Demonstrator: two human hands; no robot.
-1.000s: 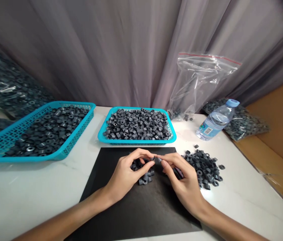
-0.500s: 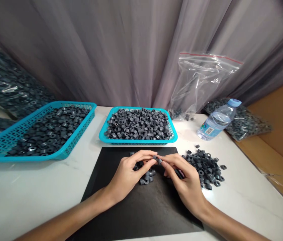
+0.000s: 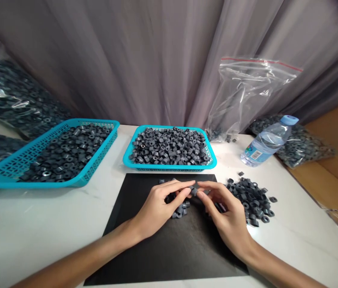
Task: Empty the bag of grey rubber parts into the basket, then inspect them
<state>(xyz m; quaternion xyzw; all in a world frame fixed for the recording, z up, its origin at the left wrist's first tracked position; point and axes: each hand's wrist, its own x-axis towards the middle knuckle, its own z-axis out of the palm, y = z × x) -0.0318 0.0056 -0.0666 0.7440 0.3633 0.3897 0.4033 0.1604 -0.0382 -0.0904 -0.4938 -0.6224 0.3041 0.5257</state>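
Between both sets of fingertips, above the black mat [image 3: 169,256], is a small dark grey plastic ring-shaped piece [image 3: 193,191]. My left hand [image 3: 153,204] pinches it between thumb and index finger. My right hand [image 3: 230,210] meets it from the other side, thumb and fingertips closed at its edge. Something dark and narrow shows under the curled fingers of the right hand; its kind is unclear. Several loose grey rings [image 3: 181,210] lie on the mat, partly covered by my left hand. A larger heap of rings [image 3: 254,202] sits on the table just beyond my right hand.
Two blue plastic baskets [image 3: 170,167] [image 3: 83,176] full of grey rings stand at the back and left. A clear zip bag [image 3: 241,92], a water bottle [image 3: 267,142] and a filled bag [image 3: 307,148] are at the right. More filled bags [image 3: 15,96] lean at far left.
The whole view has shifted slightly, so the scene sits further right. The ring piece stays between my fingertips, turned a little, with the right index finger lifted off it.
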